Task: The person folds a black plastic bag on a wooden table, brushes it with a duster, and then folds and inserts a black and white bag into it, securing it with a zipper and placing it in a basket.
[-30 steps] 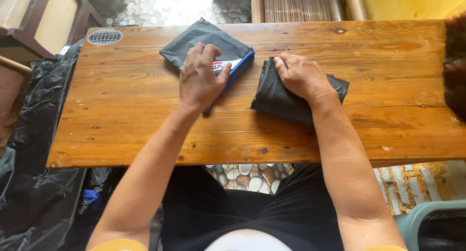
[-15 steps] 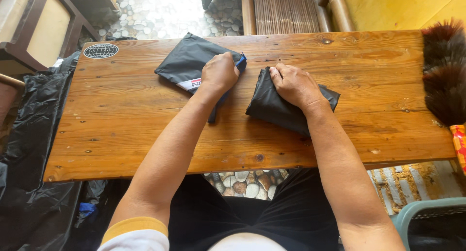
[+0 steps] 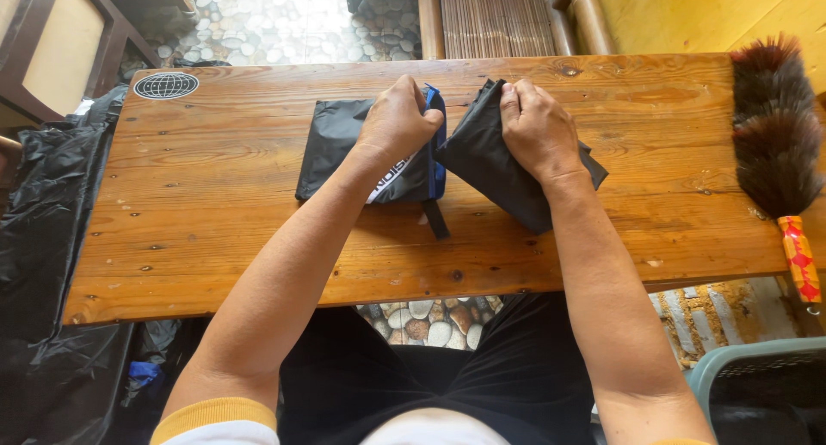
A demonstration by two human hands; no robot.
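- Left hand (image 3: pixel 397 118) grips the blue-trimmed edge of a flat dark pouch (image 3: pixel 344 148), upper centre on the wooden table (image 3: pixel 215 238).
- Right hand (image 3: pixel 538 128) pinches and presses folded black fabric (image 3: pixel 495 169) just right of it.
- Feather duster (image 3: pixel 779 144) lies at far right.

A flat black fabric pouch (image 3: pixel 340 148) with a blue edge and a dangling black strap lies on the desk, its blue edge pinched under the left fingers (image 3: pixel 422 109). Just beside it, a folded black cloth (image 3: pixel 490 165) lies tilted, its upper corner gripped beneath the right fingers (image 3: pixel 512 101).
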